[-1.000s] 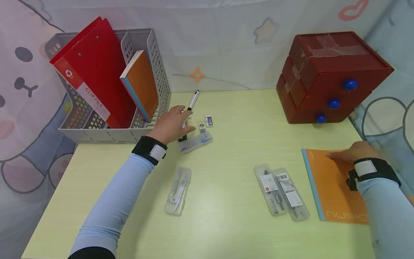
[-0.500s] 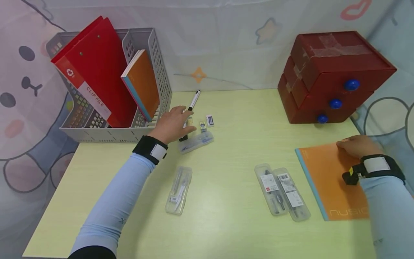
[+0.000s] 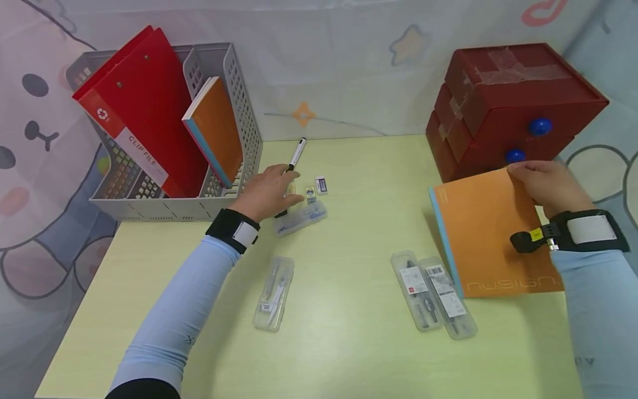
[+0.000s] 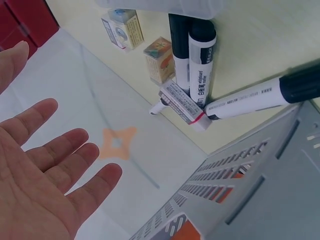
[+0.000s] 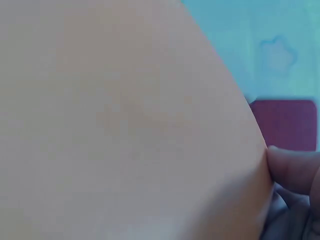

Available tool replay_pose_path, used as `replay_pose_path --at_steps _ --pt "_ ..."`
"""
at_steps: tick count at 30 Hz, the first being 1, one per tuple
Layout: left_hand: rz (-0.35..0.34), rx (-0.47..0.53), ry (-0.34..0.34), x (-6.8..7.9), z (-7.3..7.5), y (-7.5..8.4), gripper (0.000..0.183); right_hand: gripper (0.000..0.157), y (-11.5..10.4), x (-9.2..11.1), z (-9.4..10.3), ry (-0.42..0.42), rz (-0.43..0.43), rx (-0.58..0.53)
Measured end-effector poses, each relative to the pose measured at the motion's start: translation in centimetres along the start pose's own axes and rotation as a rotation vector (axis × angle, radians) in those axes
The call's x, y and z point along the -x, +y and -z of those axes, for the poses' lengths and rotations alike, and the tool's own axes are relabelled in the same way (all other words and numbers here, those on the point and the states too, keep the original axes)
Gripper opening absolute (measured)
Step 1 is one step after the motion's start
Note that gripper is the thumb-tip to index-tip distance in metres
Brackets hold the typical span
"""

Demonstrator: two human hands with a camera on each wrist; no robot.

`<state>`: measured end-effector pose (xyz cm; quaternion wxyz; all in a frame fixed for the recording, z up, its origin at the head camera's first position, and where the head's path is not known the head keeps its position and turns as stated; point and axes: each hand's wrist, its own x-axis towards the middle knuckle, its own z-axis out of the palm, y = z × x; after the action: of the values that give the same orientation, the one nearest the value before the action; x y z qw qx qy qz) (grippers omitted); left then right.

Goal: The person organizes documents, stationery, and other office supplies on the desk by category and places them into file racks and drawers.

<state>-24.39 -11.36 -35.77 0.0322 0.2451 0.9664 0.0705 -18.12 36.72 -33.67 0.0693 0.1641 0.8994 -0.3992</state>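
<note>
Head view shows me the right hand (image 3: 553, 185) pinching an orange notebook (image 3: 490, 238) at frame right, the left hand (image 3: 264, 194) left of centre. Left wrist: I see that hand outspread, markers (image 4: 201, 72) upper right. Right wrist: notebook fills most of the frame.

Pale printed sheeting (image 3: 349, 72) (fabric, apparently) backs a yellowish table (image 3: 349, 332).

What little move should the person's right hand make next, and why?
I'd probably raise the orange notebook slightly. The right hand pinches its upper edge, but in the head view its lower left corner overlaps a clear plastic case; more height would likely avoid dragging that case along.
</note>
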Motion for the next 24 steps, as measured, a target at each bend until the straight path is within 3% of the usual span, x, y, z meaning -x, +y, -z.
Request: replay_pose_path --at_steps 3,10,15,20,24 --pt "-0.008 0.015 -0.003 0.0 0.0 0.1 0.059 0.080 -1.9 0.3 -0.2 0.034 0.014 -0.094" --pt "-0.024 0.076 -0.026 -0.2 0.0 1.0 0.056 0.067 -5.5 1.2 -0.7 0.172 0.042 -0.198" --pt "-0.053 0.073 -0.037 -0.5 -0.2 1.8 0.057 0.061 -7.9 1.7 -1.4 0.234 0.028 -0.449" --pt "-0.077 0.086 -0.051 -0.9 -0.3 2.8 0.061 0.055 -9.9 2.2 -3.9 0.138 0.016 -0.728" --pt "-0.112 0.163 -0.073 -1.3 -0.4 3.9 0.069 0.049 -11.1 2.6 -6.7 0.019 0.037 -0.781"
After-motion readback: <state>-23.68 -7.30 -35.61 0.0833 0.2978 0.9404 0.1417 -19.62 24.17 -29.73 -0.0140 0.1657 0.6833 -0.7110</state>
